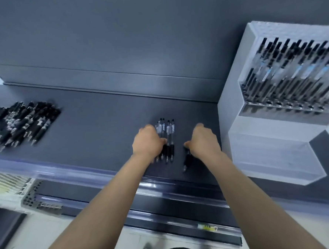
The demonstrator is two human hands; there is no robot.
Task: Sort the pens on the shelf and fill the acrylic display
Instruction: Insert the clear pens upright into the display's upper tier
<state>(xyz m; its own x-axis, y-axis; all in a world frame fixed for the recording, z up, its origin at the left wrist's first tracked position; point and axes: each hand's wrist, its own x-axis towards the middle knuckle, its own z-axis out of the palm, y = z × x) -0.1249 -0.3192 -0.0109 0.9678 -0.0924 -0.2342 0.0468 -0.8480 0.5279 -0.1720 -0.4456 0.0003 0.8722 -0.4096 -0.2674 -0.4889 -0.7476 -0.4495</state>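
Several clear pens with black grips [169, 135] lie side by side in the middle of the dark shelf [102, 124]. My left hand [148, 142] rests on the left side of this row, fingers curled over the pens. My right hand [204, 141] sits just right of the row and pinches a single black-grip pen [187, 160] whose tip points toward me. A big heap of loose pens [19, 123] lies at the shelf's left end. The acrylic display [284, 90] stands at the right, its upper tier filled with upright pens.
The display's lower clear tier [273, 156] holds nothing that I can see. A clear plastic rail [163, 189] runs along the shelf's front edge, with a yellow label [207, 227] on the lower rail. A grey back panel [116, 40] rises behind the shelf.
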